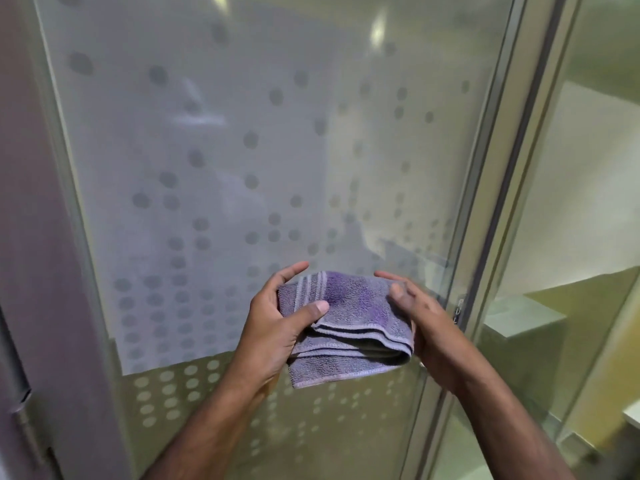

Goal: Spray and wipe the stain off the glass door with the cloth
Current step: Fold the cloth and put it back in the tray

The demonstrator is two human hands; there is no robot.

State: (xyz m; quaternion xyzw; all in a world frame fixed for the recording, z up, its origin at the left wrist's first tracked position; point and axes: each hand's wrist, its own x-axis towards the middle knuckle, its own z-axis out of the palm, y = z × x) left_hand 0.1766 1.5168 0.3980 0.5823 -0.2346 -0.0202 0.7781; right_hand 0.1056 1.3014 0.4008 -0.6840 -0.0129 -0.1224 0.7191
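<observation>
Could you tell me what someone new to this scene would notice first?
A folded purple cloth sits low in the middle, held between the left hand and right hand. Behind it the frosted glass door fills the view, patterned with grey dots that crowd together toward the bottom.

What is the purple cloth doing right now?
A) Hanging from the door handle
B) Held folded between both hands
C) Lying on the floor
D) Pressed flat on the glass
B: the purple cloth is folded over, gripped by the left hand and right hand before the glass door.
</observation>
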